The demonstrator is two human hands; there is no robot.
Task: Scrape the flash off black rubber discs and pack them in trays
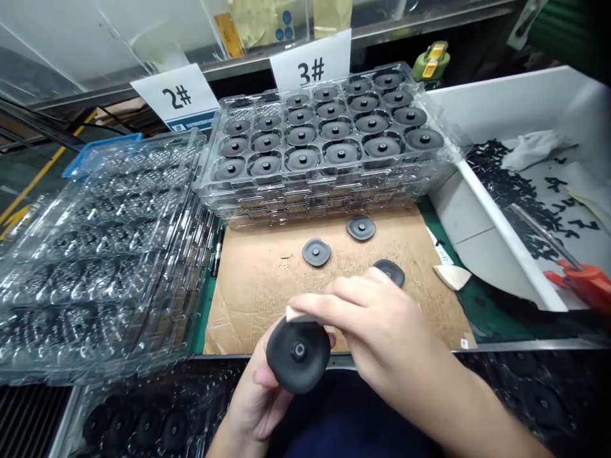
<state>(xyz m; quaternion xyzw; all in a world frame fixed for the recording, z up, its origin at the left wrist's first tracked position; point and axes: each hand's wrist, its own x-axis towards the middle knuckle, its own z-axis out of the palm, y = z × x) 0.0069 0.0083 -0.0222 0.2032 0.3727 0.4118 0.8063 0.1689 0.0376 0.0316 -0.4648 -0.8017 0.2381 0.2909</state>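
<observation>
My left hand [262,397] grips a black rounded disc [281,366] from below and the side, its face with a raised centre stud turned toward me. Against the disc's far edge, my right hand [377,318] pinches a small cream-coloured wedge [292,313], mostly hidden by the fingers. Two similar discs, a left one [316,252] and a farther one [361,228], lie on the cardboard sheet [252,280]. A third disc [392,272] is partly covered by my right hand. Another cream wedge [452,276] rests at the cardboard's right edge.
Stacked clear trays [305,191] filled with discs stand at the back, below a "3#" sign [310,60]. More clear trays [176,254] are piled at left. At right, a white bin [506,238] holds small black pieces, with a red-handled tool [585,277] at its edge.
</observation>
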